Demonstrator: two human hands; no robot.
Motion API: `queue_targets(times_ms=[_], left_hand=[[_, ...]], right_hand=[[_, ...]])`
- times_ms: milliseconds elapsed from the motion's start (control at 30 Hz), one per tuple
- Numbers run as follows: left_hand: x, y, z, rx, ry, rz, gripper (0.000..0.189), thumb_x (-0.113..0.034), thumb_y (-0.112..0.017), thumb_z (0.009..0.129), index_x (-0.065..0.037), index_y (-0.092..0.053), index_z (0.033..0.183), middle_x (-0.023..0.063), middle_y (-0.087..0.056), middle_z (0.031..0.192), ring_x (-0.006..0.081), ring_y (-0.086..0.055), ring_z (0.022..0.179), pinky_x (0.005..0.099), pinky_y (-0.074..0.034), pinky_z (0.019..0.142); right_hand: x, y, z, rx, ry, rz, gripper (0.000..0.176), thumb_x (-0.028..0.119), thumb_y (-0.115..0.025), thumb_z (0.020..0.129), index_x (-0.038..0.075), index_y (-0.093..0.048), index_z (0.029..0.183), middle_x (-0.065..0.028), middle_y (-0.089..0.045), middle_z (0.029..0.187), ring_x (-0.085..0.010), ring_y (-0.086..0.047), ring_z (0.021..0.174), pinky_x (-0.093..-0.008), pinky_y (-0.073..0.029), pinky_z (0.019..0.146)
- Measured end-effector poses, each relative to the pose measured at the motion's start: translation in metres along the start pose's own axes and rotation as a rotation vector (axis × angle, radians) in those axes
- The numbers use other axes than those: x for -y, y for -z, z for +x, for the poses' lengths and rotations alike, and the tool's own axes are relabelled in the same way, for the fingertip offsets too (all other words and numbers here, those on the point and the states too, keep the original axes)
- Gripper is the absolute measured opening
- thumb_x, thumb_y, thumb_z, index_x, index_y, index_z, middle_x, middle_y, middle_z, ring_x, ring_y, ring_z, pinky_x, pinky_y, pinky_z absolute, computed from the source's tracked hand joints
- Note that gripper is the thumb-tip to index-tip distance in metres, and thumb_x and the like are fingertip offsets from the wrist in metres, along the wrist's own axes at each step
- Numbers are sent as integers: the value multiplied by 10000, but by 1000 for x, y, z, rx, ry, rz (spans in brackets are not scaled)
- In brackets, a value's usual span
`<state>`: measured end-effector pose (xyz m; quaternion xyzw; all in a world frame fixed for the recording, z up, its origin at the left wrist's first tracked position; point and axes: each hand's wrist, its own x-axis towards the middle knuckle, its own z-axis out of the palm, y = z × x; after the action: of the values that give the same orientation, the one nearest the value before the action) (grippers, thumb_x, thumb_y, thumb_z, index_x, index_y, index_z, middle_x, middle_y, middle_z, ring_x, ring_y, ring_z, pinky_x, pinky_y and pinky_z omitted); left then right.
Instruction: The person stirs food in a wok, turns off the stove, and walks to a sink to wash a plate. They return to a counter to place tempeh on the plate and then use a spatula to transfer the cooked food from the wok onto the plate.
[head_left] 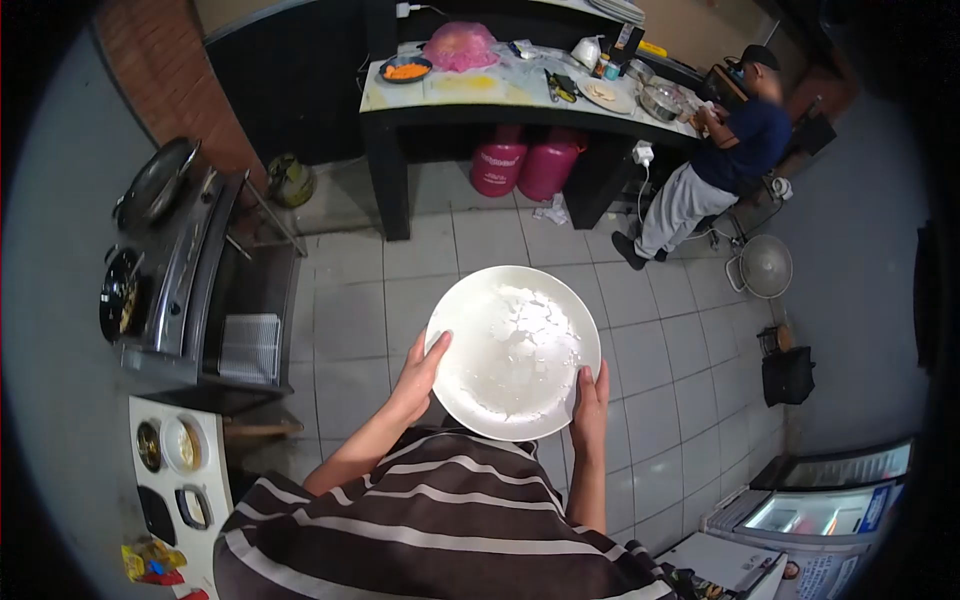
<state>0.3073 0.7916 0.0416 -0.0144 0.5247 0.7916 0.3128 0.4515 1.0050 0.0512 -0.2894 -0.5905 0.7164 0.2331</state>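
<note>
A round white plate (480,350) is held out level in front of my body, wet or shiny on its upper face with small pale bits on it. My left hand (422,372) grips its left rim, thumb on top and fingers underneath. On the opposite rim, my right hand (591,400) is closed the same way, with its thumb over the edge. Most of the fingers under the plate are hidden.
Ahead stands a worktop (480,90) with a bowl of orange pieces (406,69) and a pink bag (460,46). A person (735,140) works at its right end. Left are a stove (185,270) and a side table (215,450); a fridge (800,515) stands lower right.
</note>
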Motion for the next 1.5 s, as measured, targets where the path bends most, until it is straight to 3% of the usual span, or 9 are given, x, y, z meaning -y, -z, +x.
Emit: queue_targets(times_ms=[200, 367, 567, 633, 900, 1100, 1400, 1467, 1500], left_hand=[[-81, 3, 153, -188, -62, -117, 535, -311, -589, 978, -23, -413, 1393, 115, -545, 1319, 200, -533, 1206, 336, -435, 995], [-138, 16, 294, -134, -104, -116, 511, -282, -577, 985, -24, -414, 1396, 104, -557, 1306, 189, -543, 1192, 330, -443, 984], [-200, 35, 486, -41, -69, 39, 489, -247, -578, 982, -27, -434, 1394, 105, -550, 1333, 192, -527, 1213, 323, -411, 1004], [-224, 29, 538, -4, 0, 15, 489, -251, -580, 981, -31, -437, 1394, 102, -558, 1322, 188, -528, 1210, 317, -413, 998], [-275, -26, 697, 138, -12, 84, 454, -224, -566, 990, -20, -450, 1380, 80, -562, 1301, 158, -523, 1189, 305, -396, 1010], [-285, -57, 788, 84, -142, 276, 465, -259, -537, 995, -4, -452, 1374, 98, -552, 1302, 173, -506, 1202, 301, -365, 1032], [-274, -50, 924, 117, -52, 323, 506, -380, -469, 1014, -12, -478, 1361, 157, -487, 1387, 266, -392, 1337, 379, -306, 1096], [-291, -50, 938, -82, -672, 1410, 381, -314, -472, 1004, -49, -542, 1269, 186, -563, 1259, 340, -526, 1173, 401, -399, 1016], [-303, -57, 938, -71, -664, 1414, 381, -314, -472, 1004, -49, -542, 1269, 186, -563, 1259, 340, -526, 1173, 401, -399, 1016]], right_hand=[[34, -92, 184, 45, -16, -120, 412, 257, -440, 1037, -7, -395, 1349, -135, -535, 1256, -188, -494, 1161, -304, -379, 1009], [26, -156, 322, 245, 45, -146, 442, 284, -437, 1040, 17, -367, 1385, -128, -516, 1302, -195, -477, 1201, -312, -359, 1037], [2, -234, 464, 8, -52, 48, 454, 301, -448, 1038, 22, -370, 1388, -127, -520, 1300, -191, -482, 1192, -311, -363, 1032], [16, -254, 503, -50, -97, 21, 582, 283, -468, 1032, -15, -242, 1478, -161, -459, 1393, -219, -466, 1248, -323, -362, 1055], [18, -275, 647, -292, -96, 203, 586, 315, -472, 1028, -13, -264, 1466, -160, -450, 1407, -228, -452, 1277, -330, -359, 1060], [16, -262, 760, -78, -71, 225, 544, 309, -471, 1030, 6, -306, 1450, -135, -469, 1392, -205, -459, 1262, -327, -356, 1059], [38, -247, 875, -163, -101, 208, 558, 319, -506, 1015, -5, -334, 1435, -139, -501, 1359, -216, -477, 1238, -330, -360, 1047], [36, -249, 888, -175, -74, 187, 564, 339, -503, 1016, -9, -344, 1430, -140, -520, 1335, -214, -496, 1210, -328, -371, 1032], [39, -251, 889, -210, -91, 210, 576, 339, -507, 1014, -12, -336, 1437, -144, -514, 1344, -218, -492, 1217, -332, -368, 1037]])
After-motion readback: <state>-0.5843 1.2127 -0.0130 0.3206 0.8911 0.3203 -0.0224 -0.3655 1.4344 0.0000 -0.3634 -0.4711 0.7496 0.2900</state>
